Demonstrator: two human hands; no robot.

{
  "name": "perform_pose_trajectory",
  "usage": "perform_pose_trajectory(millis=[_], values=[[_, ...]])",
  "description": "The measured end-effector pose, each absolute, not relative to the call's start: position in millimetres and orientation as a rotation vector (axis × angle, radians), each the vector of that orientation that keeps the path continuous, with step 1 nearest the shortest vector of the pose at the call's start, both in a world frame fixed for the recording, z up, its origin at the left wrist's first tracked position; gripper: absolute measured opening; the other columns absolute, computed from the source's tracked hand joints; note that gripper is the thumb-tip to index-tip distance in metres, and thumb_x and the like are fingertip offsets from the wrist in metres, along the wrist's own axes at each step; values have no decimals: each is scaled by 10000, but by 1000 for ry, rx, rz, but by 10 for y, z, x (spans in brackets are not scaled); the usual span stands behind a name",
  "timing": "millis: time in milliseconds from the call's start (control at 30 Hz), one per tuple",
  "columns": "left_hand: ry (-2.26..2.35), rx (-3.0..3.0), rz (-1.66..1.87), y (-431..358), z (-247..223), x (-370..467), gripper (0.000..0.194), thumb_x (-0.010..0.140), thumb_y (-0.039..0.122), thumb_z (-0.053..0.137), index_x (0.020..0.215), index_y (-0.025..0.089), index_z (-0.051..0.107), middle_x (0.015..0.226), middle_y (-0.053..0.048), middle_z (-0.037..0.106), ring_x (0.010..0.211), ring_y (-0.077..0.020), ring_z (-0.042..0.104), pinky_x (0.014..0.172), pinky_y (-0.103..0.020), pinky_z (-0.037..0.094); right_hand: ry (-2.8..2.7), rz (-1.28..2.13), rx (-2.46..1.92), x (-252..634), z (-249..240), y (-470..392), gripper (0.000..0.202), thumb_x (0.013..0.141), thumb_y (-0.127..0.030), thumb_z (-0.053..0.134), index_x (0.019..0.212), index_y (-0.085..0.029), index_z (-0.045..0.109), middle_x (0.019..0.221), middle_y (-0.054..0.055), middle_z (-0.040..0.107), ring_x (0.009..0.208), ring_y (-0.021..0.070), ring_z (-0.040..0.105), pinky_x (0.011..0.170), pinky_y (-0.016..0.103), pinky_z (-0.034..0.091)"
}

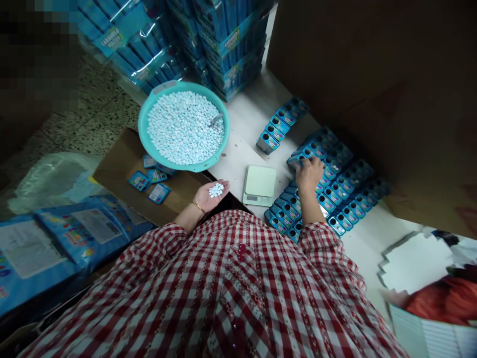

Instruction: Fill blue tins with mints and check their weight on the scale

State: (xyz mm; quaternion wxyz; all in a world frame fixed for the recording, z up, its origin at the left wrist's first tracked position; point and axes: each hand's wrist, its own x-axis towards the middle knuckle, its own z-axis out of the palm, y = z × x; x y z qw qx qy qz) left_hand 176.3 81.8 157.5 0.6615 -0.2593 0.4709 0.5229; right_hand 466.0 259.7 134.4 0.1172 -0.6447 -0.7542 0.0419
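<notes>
Head view: what is the left hand (205,199) doing, and how would you handle that well?

It lies palm up, fingers spread and only slightly curled, with a small heap of candies (216,189) resting loose in it. I'd hold that palm level and cup the fingertips a bit more, since small smooth pieces would probably roll off the edge.

And the right hand (310,175)?

Palm down, fingers bent, reaching onto the boxes (328,201). Whether it has gripped one or just touches the tops, I can't tell; the fingertips are partly hidden.

Any advice for it?

A light touch, I'd say. The boxes stand close together under those fingers, so a hard push could knock neighbours over. Best to steady one by its sides and leave the round hole on top uncovered.

Where do things sit from there?

The boxes run beneath the right hand, on both sides of its forearm. A short row (276,130) stands apart, ahead and to the left of that hand.

Between the hands?

The scale (260,181), just to the right of the left hand, with nothing on its plate.

And around the left hand?

Ahead and a little to its left is the bowl (143,130), full of more candies, a scoop (216,119) sunk in them. To its left is the carton (114,155), a few boxes lying loose inside. Farthest out, beyond the bowl, stand the stacked packs (227,47).
</notes>
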Motion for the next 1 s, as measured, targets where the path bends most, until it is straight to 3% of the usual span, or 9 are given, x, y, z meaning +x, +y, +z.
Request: perform_pose_trajectory(millis=[233,433,567,700,1000], values=[[1046,-558,1161,803,1652,1898,262,827,106,439,1007,81,627,844,-138,706,831,-200,686,776,-329,548,-2332,86,-1706,4832,1381,2581,254,852,-220,416,870,-219,669,1127,139,554,1020,312,431,820,518,358],[1037,-536,1157,758,1631,1985,270,826,103,440,1022,71,622,835,-139,707,829,-196,684,818,-331,534,-2735,158,-1379,4527,1808,1971,252,864,-195,432,939,-238,669,1171,112,558,1005,289,444,878,485,337],[1005,-497,1143,746,1615,2043,254,830,110,437,992,77,630,843,-134,708,825,-192,685,820,-330,532,-2931,248,-1187,4225,1804,1628,231,869,-195,460,982,-230,659,1150,102,585,969,254,472,877,435,357],[1015,-492,1143,721,1633,2030,233,838,115,433,949,71,634,847,-136,706,813,-182,684,819,-313,528,-2755,353,-1214,4324,1703,1611,294,869,-326,513,1127,-222,608,1231,91,576,1050,258,485,893,418,385],[1037,-506,1154,666,1612,2013,269,835,124,433,1028,82,615,859,-131,705,838,-191,680,812,-327,529,-2275,445,-1506,4931,1669,1780,300,890,-369,443,1009,-207,666,1022,102,675,979,253,593,872,442,438]])
